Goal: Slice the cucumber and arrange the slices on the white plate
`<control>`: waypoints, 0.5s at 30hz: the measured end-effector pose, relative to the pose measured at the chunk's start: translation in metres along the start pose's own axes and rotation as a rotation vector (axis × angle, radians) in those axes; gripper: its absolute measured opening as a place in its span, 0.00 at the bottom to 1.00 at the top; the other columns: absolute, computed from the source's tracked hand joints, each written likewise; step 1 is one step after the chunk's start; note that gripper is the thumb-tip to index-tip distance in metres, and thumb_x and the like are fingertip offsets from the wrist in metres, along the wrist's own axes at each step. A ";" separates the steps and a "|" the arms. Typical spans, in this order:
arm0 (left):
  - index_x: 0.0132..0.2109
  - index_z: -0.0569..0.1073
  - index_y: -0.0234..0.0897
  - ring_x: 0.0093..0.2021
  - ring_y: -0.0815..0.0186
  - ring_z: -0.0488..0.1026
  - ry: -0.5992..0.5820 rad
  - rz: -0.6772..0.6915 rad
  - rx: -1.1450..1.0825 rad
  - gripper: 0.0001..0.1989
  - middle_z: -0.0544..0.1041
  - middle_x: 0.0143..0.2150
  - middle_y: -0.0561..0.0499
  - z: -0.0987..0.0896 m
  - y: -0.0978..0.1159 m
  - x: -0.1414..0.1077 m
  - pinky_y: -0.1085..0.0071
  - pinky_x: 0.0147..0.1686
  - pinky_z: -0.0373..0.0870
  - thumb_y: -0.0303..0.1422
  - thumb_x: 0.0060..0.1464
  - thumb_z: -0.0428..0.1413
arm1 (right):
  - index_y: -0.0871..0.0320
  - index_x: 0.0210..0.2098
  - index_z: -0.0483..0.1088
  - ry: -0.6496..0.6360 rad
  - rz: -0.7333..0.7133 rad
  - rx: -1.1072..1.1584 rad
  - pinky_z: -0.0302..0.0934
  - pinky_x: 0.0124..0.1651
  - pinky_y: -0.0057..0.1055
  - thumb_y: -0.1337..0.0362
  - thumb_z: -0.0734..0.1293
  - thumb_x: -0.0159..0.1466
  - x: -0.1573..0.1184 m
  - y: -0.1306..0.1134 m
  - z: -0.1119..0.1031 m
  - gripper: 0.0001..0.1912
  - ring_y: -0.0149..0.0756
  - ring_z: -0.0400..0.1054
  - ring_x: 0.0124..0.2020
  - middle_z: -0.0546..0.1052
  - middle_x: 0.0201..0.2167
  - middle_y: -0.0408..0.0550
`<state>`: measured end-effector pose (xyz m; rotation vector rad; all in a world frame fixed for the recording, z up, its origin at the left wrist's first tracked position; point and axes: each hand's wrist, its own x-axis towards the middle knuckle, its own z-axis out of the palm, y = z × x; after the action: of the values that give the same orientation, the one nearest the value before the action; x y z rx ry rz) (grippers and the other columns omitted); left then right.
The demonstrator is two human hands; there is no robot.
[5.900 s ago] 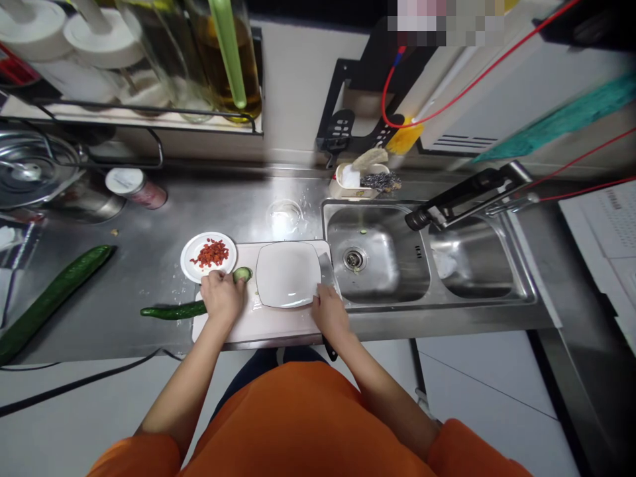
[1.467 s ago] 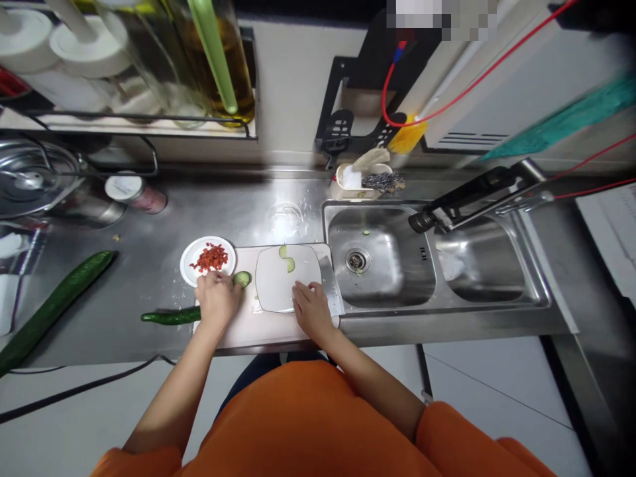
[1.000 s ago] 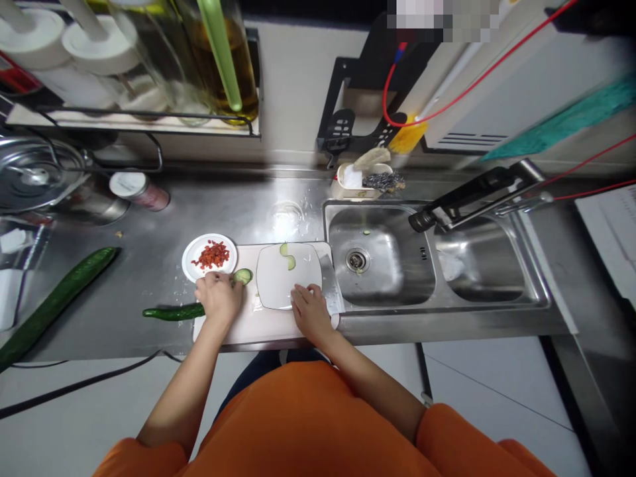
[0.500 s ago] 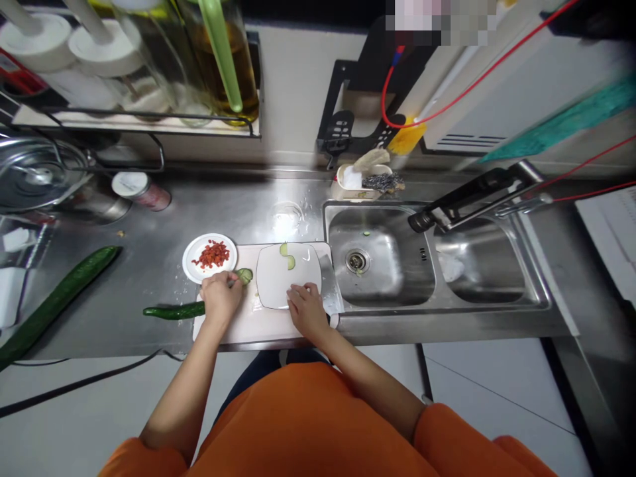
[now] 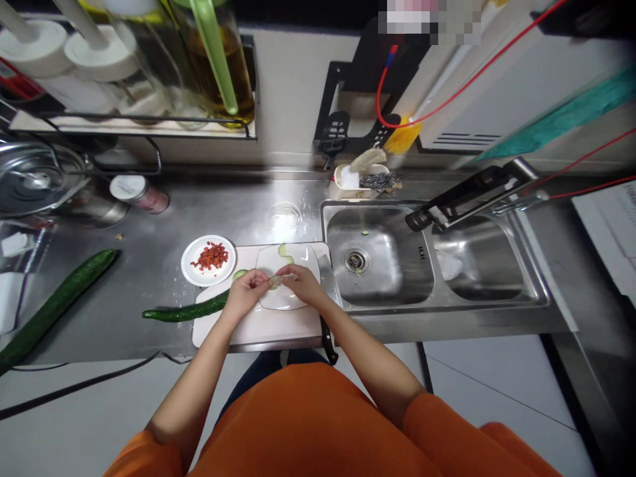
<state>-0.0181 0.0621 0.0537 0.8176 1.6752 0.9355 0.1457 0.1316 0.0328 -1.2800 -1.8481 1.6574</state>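
Observation:
My left hand (image 5: 247, 292) and my right hand (image 5: 300, 283) meet over the white square plate (image 5: 298, 301), both pinching a small cucumber piece (image 5: 273, 282) between their fingertips. Pale green cucumber slices (image 5: 285, 252) lie in a curve at the plate's back. The plate rests on a white cutting board (image 5: 213, 334). A cut cucumber (image 5: 183, 311) lies partly on the board, its right end beside my left hand, with more slices (image 5: 239, 273) behind that hand. A round white plate (image 5: 189, 268) of chopped red pieces (image 5: 211, 256) stands at the board's back left corner.
A black knife handle (image 5: 327, 341) juts over the counter's front edge, right of the board. The double sink (image 5: 392, 301) and its faucet (image 5: 462, 199) are to the right. A whole cucumber (image 5: 59, 305) and a red-and-white can (image 5: 142, 193) are at the left.
My left hand has moved right from the slices to above the square plate. My right hand has shifted left and up to meet it, and the knife handle shows more.

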 end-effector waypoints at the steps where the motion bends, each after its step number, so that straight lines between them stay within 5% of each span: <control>1: 0.30 0.70 0.36 0.24 0.74 0.63 -0.019 -0.031 -0.069 0.17 0.69 0.24 0.57 0.003 0.000 0.001 0.77 0.26 0.58 0.43 0.39 0.64 | 0.57 0.36 0.75 -0.006 0.029 0.044 0.60 0.38 0.29 0.62 0.65 0.58 0.001 0.000 -0.003 0.10 0.32 0.67 0.34 0.76 0.34 0.44; 5: 0.33 0.71 0.35 0.29 0.71 0.71 -0.063 -0.238 -0.329 0.21 0.74 0.28 0.52 0.014 0.000 0.005 0.77 0.28 0.63 0.44 0.37 0.66 | 0.59 0.32 0.73 0.001 0.067 0.178 0.58 0.34 0.26 0.56 0.67 0.55 -0.001 0.001 -0.014 0.12 0.30 0.65 0.32 0.74 0.28 0.42; 10: 0.40 0.70 0.34 0.33 0.65 0.77 -0.141 -0.576 -0.558 0.18 0.78 0.34 0.43 0.024 -0.002 0.008 0.76 0.27 0.69 0.41 0.48 0.62 | 0.59 0.31 0.73 -0.060 0.054 0.218 0.56 0.34 0.26 0.55 0.69 0.54 -0.006 -0.004 -0.026 0.13 0.30 0.65 0.31 0.74 0.28 0.41; 15: 0.37 0.71 0.33 0.27 0.72 0.73 -0.136 -0.556 -0.676 0.09 0.76 0.29 0.49 0.030 -0.002 0.014 0.78 0.28 0.71 0.27 0.47 0.62 | 0.59 0.31 0.75 -0.106 0.055 0.204 0.58 0.35 0.27 0.58 0.70 0.52 -0.006 -0.008 -0.039 0.11 0.30 0.66 0.31 0.75 0.29 0.43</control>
<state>0.0065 0.0794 0.0400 -0.0440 1.2356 0.9276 0.1749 0.1511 0.0517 -1.1878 -1.6631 1.9207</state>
